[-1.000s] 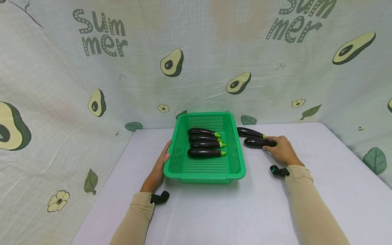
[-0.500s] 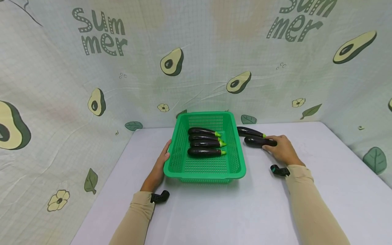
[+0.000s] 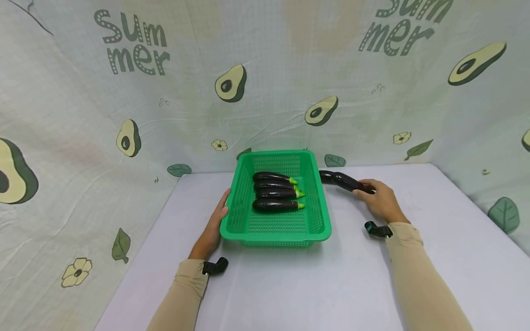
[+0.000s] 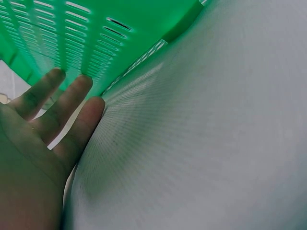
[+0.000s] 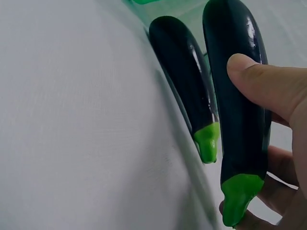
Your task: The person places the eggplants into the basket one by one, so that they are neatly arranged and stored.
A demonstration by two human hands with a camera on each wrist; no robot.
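A green plastic basket stands on the white table, with several dark eggplants lying side by side in it. My left hand lies along the basket's left side. In the left wrist view its straight fingers touch the slotted wall. To the right of the basket, my right hand grips an eggplant near its green stem end. The right wrist view shows the thumb across this eggplant. Another eggplant lies beside it on the table, partly hidden by it in the head view.
The white tabletop stretches in front of the basket and to both sides. Behind it hangs a cloth printed with avocados, leaves and lettering. Each wrist carries a small black camera.
The eggplant in my right hand has tilted, its far end swinging up and away until it overlaps the other eggplant in view. My left hand and the basket stay in place.
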